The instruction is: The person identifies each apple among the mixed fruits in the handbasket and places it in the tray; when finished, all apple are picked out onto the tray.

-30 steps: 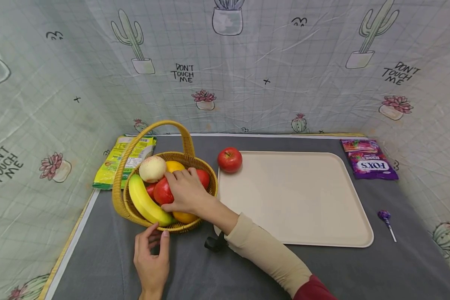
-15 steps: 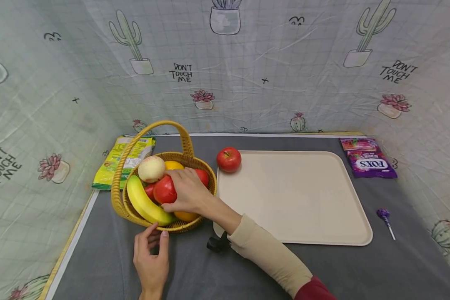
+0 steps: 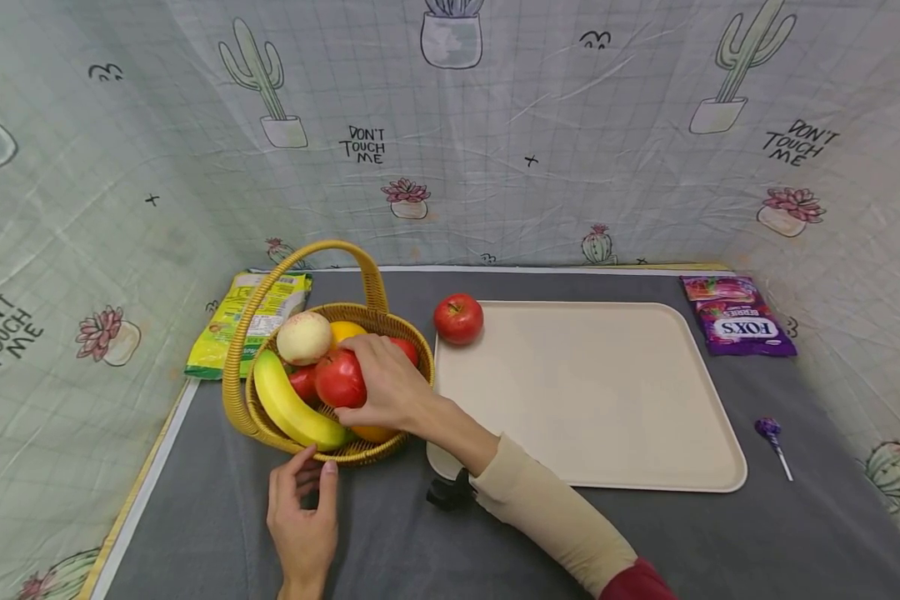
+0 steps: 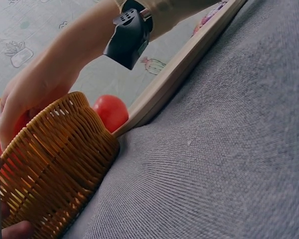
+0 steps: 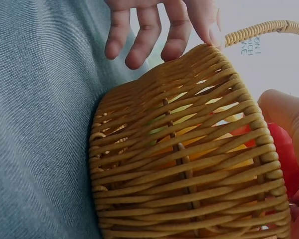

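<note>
In the head view, my right hand (image 3: 392, 379) reaches into a yellow wicker basket (image 3: 375, 307) and grips a red apple (image 3: 339, 379), fingers over its far side and thumb at the near side. Around that apple lie a banana (image 3: 292, 408), a pale round fruit (image 3: 304, 338), an orange fruit (image 3: 373, 432) and other red fruit, partly hidden. My left hand (image 3: 303, 512) is at the basket's near side. One fingertip touches the rim in the right wrist view, where the other fingers (image 5: 145, 37) hang loosely beside the wicker wall.
A beige tray (image 3: 585, 392) lies right of the basket, with another red apple (image 3: 459, 319) at its far left corner. A yellow-green packet (image 3: 221, 333) sits behind the basket. Far right are a purple candy packet (image 3: 742, 321) and a lollipop (image 3: 769, 433).
My right hand has drawn slightly to the right with the red apple, which has shifted away from the banana and shows more of its surface. The left hand stays where it was.
</note>
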Demonstrator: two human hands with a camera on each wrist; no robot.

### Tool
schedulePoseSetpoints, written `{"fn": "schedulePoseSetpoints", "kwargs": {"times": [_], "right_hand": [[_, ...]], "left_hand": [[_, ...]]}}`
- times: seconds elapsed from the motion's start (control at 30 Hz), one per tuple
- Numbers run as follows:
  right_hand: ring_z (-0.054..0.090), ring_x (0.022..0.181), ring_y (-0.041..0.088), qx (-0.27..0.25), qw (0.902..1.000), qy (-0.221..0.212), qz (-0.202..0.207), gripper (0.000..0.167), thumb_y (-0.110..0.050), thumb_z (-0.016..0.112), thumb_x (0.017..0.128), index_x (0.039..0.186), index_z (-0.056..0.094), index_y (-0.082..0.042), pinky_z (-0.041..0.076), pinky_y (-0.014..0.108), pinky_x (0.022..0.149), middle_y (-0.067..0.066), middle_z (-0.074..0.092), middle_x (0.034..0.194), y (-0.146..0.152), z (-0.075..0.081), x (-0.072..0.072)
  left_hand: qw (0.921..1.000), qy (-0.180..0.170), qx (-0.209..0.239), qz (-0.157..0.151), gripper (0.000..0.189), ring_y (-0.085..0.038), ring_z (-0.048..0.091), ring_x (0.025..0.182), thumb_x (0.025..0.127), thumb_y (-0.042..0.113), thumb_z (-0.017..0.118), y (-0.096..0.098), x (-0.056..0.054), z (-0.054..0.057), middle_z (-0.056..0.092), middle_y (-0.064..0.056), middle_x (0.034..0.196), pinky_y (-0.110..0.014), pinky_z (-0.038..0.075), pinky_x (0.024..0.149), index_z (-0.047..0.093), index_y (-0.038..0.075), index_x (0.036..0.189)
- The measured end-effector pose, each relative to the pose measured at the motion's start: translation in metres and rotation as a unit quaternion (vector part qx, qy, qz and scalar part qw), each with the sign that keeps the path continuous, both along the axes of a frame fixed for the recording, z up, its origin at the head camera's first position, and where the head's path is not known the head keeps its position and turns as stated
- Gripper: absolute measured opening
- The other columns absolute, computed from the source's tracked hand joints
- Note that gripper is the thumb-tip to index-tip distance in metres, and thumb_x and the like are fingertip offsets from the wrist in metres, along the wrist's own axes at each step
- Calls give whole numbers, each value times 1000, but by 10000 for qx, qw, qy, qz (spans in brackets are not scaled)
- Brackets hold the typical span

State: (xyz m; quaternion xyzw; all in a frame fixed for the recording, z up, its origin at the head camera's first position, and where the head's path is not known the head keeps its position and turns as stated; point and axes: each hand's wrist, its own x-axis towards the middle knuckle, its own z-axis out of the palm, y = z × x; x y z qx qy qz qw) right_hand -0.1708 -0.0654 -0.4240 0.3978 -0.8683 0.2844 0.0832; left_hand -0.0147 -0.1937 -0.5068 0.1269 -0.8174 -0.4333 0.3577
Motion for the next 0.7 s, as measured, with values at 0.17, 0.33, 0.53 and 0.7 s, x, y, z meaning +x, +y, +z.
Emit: {"fn": "schedulePoseSetpoints", "kwargs": {"times": [0.17,0.33,0.53,0.7], "right_hand": [[53,116,16,-273,9996,58,93,74,-40,80,74,132,45,-11,47,31,104,4,52,128,5,-2,1],[54,117,16,-454,9987,-209,83,80,-38,81,74,139,44,-11,52,28,98,7,46,135,9,-3,5],[57,117,20,-543,9971,-529,56,90,-38,83,74,148,40,-11,54,29,98,11,39,141,13,-4,7],[57,118,21,-660,9958,-636,83,89,-41,85,74,145,43,-11,54,33,99,10,38,141,19,-5,8]], "left_hand": [[10000,-1,29,-9,32,5,56,82,89,2,72,-1,0,-1,61,-11,99,-5,47,74,66,1,121],[10000,-17,39,-30,32,5,56,82,89,2,72,-1,0,-1,61,-12,99,-7,48,74,67,1,121],[10000,-27,21,-34,33,5,56,82,89,1,73,-1,0,-2,61,-12,99,-7,48,74,67,2,121],[10000,8,58,-44,33,5,56,82,88,0,73,-2,-1,-5,61,-13,99,-7,48,75,67,2,121]]}}
